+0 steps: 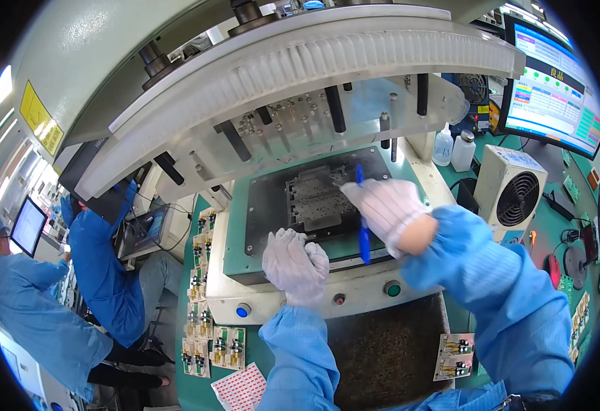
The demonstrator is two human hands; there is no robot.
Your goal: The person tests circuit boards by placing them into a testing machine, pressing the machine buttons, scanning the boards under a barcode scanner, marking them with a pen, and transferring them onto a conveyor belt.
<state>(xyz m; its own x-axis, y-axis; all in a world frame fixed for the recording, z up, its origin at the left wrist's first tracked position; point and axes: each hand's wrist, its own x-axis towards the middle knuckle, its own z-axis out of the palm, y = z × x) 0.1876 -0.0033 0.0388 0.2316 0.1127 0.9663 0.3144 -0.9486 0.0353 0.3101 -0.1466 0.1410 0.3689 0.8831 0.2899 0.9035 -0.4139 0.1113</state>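
Observation:
My right hand [385, 209], in a white striped glove, reaches over the right part of a black fixture plate [262, 205]. Its fingers are closed on a blue pen [364, 240], which stands out above and below the hand. The fingertips point at the metal-grey, hole-dotted recess [317, 198] in the plate's middle. At the plate's front edge rests my left hand [296, 264], gloved in white, with the fingers curled in. Whatever it may hold is hidden by the glove. Above both hands hangs a clear press plate [300, 68] with black rods [335, 109] pointing down.
Circuit boards [228, 347] line the left side, and another board [454, 356] lies front right. A red-dotted sticker sheet [240, 387] is at the front. Blue [244, 310] and green [392, 288] buttons face me. Right stand bottles [463, 151], a fan box [512, 185] and a monitor [553, 89]. Two people [36, 294] work at left.

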